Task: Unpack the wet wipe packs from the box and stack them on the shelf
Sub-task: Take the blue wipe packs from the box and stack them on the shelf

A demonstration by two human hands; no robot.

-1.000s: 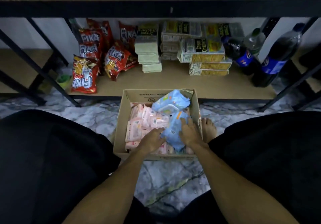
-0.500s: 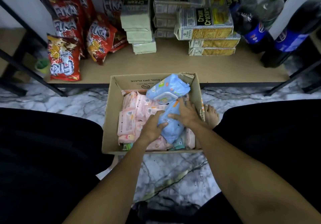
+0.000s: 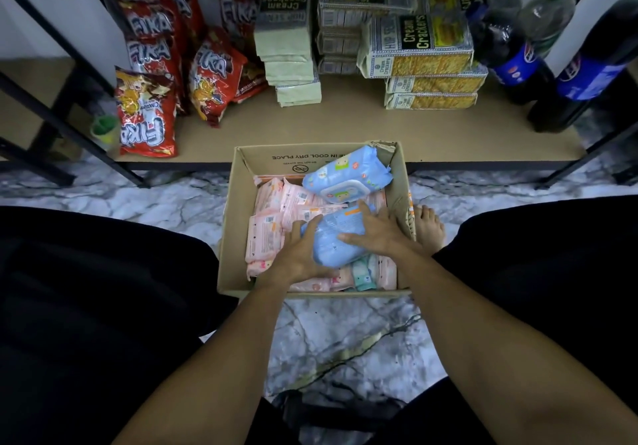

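An open cardboard box [image 3: 230,237] sits on the marble floor in front of the low wooden shelf [image 3: 345,127]. It holds several pink wet wipe packs [image 3: 266,234] and a blue pack [image 3: 348,178] leaning at its far right. A second blue wet wipe pack [image 3: 331,241] lies on top of the pink ones. My left hand [image 3: 298,254] grips its left end and my right hand [image 3: 374,232] presses on its right side. A small green pack [image 3: 362,272] shows near the box's front.
On the shelf stand red snack bags [image 3: 148,113] at left, stacked cream cracker packs [image 3: 419,54] in the middle, and dark soda bottles [image 3: 511,57] at right. Black shelf legs [image 3: 69,123] slant on both sides. My knees flank the box; a bare foot [image 3: 428,227] rests beside it.
The view has tilted down toward the box. Both hands have closed in around the blue pack, the left sliding under its left end, the right spreading over its top.
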